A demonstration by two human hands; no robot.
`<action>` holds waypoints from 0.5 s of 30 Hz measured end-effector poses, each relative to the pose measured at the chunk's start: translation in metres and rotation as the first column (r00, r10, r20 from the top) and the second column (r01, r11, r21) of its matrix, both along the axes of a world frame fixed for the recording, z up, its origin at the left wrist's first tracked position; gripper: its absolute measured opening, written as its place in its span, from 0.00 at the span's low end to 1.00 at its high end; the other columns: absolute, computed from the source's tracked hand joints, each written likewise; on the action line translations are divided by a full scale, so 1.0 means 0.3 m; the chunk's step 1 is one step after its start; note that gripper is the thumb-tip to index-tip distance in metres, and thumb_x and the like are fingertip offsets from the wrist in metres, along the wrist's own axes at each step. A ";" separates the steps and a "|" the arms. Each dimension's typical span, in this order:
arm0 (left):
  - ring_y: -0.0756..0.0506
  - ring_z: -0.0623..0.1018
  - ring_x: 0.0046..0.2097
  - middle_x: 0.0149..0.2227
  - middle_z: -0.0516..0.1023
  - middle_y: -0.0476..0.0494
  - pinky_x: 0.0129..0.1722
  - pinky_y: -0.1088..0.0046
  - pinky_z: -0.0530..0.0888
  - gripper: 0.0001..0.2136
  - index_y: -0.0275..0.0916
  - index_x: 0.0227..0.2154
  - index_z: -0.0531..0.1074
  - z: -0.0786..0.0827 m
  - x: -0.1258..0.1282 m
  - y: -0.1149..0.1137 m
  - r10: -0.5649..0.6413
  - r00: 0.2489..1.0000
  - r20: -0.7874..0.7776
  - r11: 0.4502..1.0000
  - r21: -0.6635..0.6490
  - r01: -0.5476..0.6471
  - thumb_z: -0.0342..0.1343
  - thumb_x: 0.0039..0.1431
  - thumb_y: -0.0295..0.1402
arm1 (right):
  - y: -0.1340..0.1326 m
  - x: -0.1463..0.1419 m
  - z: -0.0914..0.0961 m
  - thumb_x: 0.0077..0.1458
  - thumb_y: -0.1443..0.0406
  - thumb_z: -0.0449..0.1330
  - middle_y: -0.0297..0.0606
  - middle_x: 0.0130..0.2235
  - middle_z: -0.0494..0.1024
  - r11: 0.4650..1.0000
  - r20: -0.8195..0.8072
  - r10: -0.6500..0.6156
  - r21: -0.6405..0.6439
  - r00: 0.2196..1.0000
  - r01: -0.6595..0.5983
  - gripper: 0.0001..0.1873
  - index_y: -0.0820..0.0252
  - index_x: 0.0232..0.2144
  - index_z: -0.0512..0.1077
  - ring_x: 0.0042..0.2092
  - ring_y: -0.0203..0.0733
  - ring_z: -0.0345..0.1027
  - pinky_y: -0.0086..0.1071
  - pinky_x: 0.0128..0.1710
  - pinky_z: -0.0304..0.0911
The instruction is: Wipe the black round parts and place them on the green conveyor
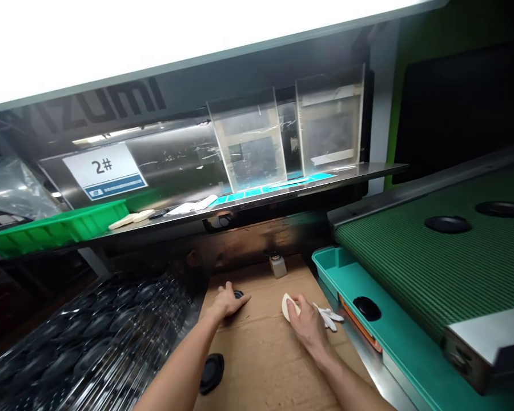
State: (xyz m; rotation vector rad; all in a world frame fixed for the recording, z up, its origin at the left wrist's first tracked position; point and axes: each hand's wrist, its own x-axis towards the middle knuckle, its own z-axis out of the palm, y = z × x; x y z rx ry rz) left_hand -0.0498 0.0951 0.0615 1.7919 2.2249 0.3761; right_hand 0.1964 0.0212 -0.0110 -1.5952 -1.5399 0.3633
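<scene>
My left hand [230, 300] is at the far left of a cardboard sheet [261, 354], its fingers and thumb around a black round part [239, 294] that they partly hide. My right hand [307, 325] is closed on a cream-coloured pad [286, 307] with a curved edge, held above the cardboard. Just beyond that hand's knuckles lies a white glove [330, 317]. Another black part [212, 373] rests at the cardboard's left edge, beside my left forearm. At the back of the sheet stands a small whitish bottle [278, 266].
Clear plastic trays of black round parts [111, 325] fill the left side. On the right, a teal bin [394, 337] holds a black part [366, 308], beside a green conveyor belt [411, 257] carrying black discs [448, 224]. A metal shelf [355, 173] with a green tray [60, 227] crosses ahead.
</scene>
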 end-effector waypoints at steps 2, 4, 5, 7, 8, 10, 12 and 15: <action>0.25 0.74 0.48 0.53 0.65 0.20 0.45 0.52 0.67 0.38 0.34 0.47 0.66 0.010 -0.007 0.002 -0.016 0.997 -0.081 0.999 -0.041 0.013 0.56 0.39 0.60 | 0.001 -0.004 0.006 0.62 0.56 0.47 0.39 0.33 0.79 1.000 0.006 -0.014 -0.023 1.000 0.014 0.16 0.55 0.40 0.71 0.36 0.42 0.73 0.29 0.31 0.54; 0.23 0.72 0.49 0.54 0.64 0.17 0.46 0.48 0.65 0.37 0.33 0.47 0.67 0.043 0.006 0.011 -0.045 0.984 -0.172 0.997 -0.068 0.033 0.50 0.44 0.62 | -0.004 -0.008 0.017 0.62 0.56 0.48 0.38 0.31 0.79 0.998 0.030 -0.039 -0.055 0.999 0.040 0.15 0.55 0.39 0.71 0.34 0.41 0.72 0.28 0.29 0.52; 0.22 0.72 0.50 0.54 0.64 0.16 0.47 0.46 0.64 0.36 0.32 0.46 0.68 0.068 0.027 0.020 -0.066 0.975 -0.214 0.996 -0.076 0.051 0.47 0.47 0.61 | -0.006 -0.010 0.023 0.62 0.56 0.48 0.38 0.30 0.79 0.996 0.047 -0.051 -0.068 0.998 0.054 0.15 0.55 0.39 0.71 0.33 0.41 0.72 0.28 0.29 0.52; 0.22 0.72 0.49 0.52 0.66 0.19 0.46 0.44 0.63 0.31 0.32 0.45 0.69 0.129 0.110 0.044 -0.142 0.942 -0.303 0.990 -0.055 0.132 0.45 0.52 0.57 | -0.005 -0.011 0.034 0.62 0.56 0.47 0.38 0.30 0.78 0.994 0.081 -0.060 -0.084 0.995 0.067 0.15 0.54 0.39 0.71 0.32 0.42 0.72 0.29 0.28 0.51; 0.24 0.72 0.49 0.51 0.68 0.22 0.46 0.46 0.64 0.28 0.34 0.45 0.68 0.164 0.174 0.054 -0.199 0.917 -0.347 0.979 -0.022 0.204 0.44 0.55 0.55 | -0.003 -0.011 0.039 0.62 0.55 0.47 0.38 0.30 0.78 0.994 0.095 -0.066 -0.086 0.993 0.074 0.15 0.54 0.39 0.70 0.32 0.42 0.72 0.29 0.29 0.52; 0.29 0.75 0.45 0.47 0.72 0.31 0.42 0.52 0.67 0.22 0.39 0.44 0.69 0.239 0.348 0.058 -0.333 0.833 -0.441 0.907 0.092 0.411 0.42 0.59 0.50 | 0.003 -0.008 0.047 0.61 0.55 0.47 0.38 0.30 0.78 0.993 0.111 -0.054 -0.100 0.992 0.065 0.15 0.54 0.39 0.69 0.31 0.43 0.72 0.29 0.29 0.53; 0.34 0.75 0.43 0.44 0.75 0.37 0.39 0.59 0.68 0.19 0.44 0.41 0.69 0.317 0.568 0.033 -0.467 0.768 -0.438 0.788 0.188 0.586 0.40 0.61 0.49 | -0.001 -0.005 0.057 0.61 0.56 0.46 0.40 0.32 0.78 0.991 0.115 -0.035 -0.121 0.993 0.049 0.15 0.55 0.40 0.69 0.32 0.45 0.72 0.31 0.31 0.55; 0.38 0.75 0.43 0.43 0.75 0.41 0.38 0.64 0.67 0.18 0.46 0.39 0.70 0.418 0.933 -0.027 -0.641 0.668 -0.378 0.585 0.323 0.744 0.40 0.62 0.48 | -0.026 0.001 0.084 0.61 0.58 0.47 0.43 0.33 0.78 0.988 0.101 -0.004 -0.152 0.995 0.019 0.15 0.57 0.40 0.70 0.35 0.48 0.73 0.35 0.34 0.58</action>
